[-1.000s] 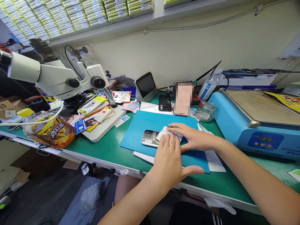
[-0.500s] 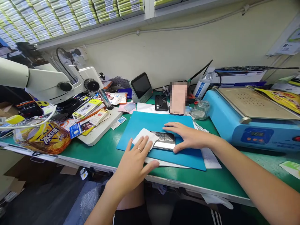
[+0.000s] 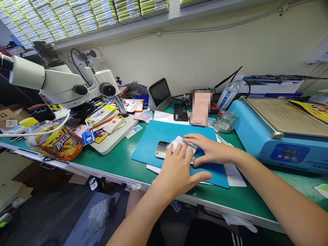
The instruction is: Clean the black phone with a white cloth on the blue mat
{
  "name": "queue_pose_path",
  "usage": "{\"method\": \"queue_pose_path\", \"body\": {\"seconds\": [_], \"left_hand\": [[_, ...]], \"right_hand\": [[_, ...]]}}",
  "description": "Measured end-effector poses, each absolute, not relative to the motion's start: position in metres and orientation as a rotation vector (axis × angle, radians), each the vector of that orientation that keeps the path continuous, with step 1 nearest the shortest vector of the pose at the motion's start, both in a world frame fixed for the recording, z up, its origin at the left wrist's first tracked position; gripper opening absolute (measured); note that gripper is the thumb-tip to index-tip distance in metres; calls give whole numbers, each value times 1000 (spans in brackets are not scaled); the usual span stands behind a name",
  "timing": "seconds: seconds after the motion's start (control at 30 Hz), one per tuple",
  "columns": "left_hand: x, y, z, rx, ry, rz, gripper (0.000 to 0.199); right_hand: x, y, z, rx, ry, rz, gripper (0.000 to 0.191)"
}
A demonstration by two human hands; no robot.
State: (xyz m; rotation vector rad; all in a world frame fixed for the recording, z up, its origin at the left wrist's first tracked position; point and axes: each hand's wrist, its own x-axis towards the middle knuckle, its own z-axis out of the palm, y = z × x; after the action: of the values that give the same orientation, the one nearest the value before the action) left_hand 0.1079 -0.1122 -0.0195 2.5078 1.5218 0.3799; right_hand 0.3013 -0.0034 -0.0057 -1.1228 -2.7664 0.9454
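A smartphone (image 3: 161,149) lies flat on a blue mat (image 3: 146,136), its screen side up and reflective. Over its right part is a crumpled white wipe (image 3: 176,140). The stretched fingers of my left hand (image 3: 176,167) press flat on the wipe, with the thumb spread out to the right; a ring is on one finger. My right hand (image 3: 210,148) spans the phone's right end, thumb at the near corner and fingers by the far edge, steadying it. The wipe and both hands hide much of the phone.
A microscope (image 3: 64,83) and a plastic jar (image 3: 57,141) stand left. Behind the mat are a dark phone (image 3: 180,112), a small display (image 3: 160,92) and a glass jar (image 3: 224,121). A blue heating machine (image 3: 258,136) is at right.
My left hand has slid the wipe rightward across the phone, uncovering the phone's left end. My right hand stays at the right end. The view has shifted slightly.
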Motion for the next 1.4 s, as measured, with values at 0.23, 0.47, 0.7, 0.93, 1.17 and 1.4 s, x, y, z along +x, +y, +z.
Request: {"method": "queue_pose_path", "body": {"seconds": [0.23, 0.47, 0.7, 0.93, 1.17, 1.4], "left_hand": [[107, -126, -24, 2517, 1418, 424, 87], [54, -147, -32, 2496, 1506, 362, 70], [37, -126, -38, 2463, 1708, 309, 66], [75, -105, -27, 2461, 1692, 328, 77], [121, -113, -25, 2518, 1517, 432, 85], [94, -136, -31, 2500, 1436, 400, 81]], "right_hand": [[302, -4, -4, -1138, -2782, 937, 103], [302, -3, -5, -1150, -2788, 961, 105], [302, -4, -4, -1172, -2768, 988, 109], [303, -2, -7, -1112, -2780, 948, 105], [302, -2, -8, -1034, -2792, 918, 99], [302, -4, -7, -1117, -2782, 951, 105]]}}
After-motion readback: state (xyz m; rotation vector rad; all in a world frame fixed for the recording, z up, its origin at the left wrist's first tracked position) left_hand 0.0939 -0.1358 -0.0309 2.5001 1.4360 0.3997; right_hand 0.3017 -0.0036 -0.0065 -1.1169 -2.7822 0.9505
